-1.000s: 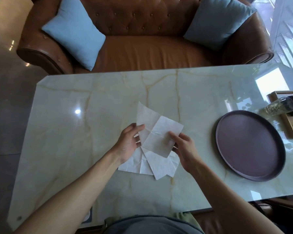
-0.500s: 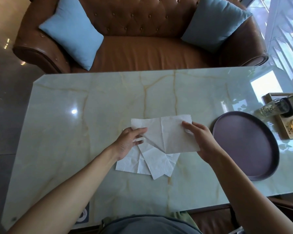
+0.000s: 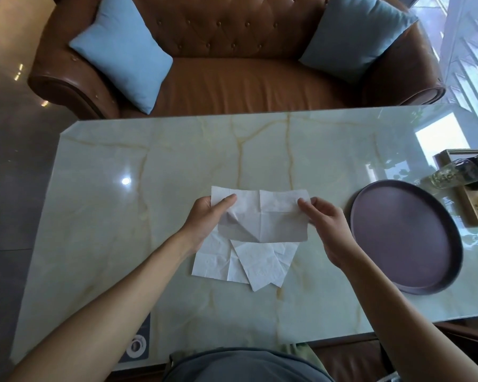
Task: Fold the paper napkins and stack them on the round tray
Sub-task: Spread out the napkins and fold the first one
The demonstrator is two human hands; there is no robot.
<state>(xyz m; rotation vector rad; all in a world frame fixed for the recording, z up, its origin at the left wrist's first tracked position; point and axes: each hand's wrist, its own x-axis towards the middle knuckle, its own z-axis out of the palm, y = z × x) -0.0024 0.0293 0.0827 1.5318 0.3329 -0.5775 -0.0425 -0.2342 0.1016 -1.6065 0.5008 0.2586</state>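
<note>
So I've got one paper napkin (image 3: 262,215) up off the table (image 3: 149,161), stretched out flat between both hands. My left hand (image 3: 207,219) is pinching the napkin's upper left corner, thumb on top and fingers tucked behind the sheet. My right hand (image 3: 322,216) has the upper right corner pinched between thumb and fingertips, so the napkin hangs in the span between my two grips, with its lower edge drooping toward me. There's a diagonal crease and some shadow on the lower left part of the sheet, just under my left thumb.

Right underneath it, lying on the marble near the middle of the table and a bit toward the near edge, is the rest of the napkins (image 3: 240,264), a few loose sheets overlapping at odd angles. The one I'm holding covers their far edge from where I'm looking.

The round tray (image 3: 403,238) is off to my right, near the right end of the table, dark purple-ish, nothing on it. It sits near my right hand but isn't touching it or the napkin.

Past the tray, by the right edge, there's a wooden box (image 3: 469,213) with a glass bottle (image 3: 453,173) lying over it. Beyond the far edge of the table is a brown leather sofa (image 3: 232,51) with two blue cushions (image 3: 122,53).
</note>
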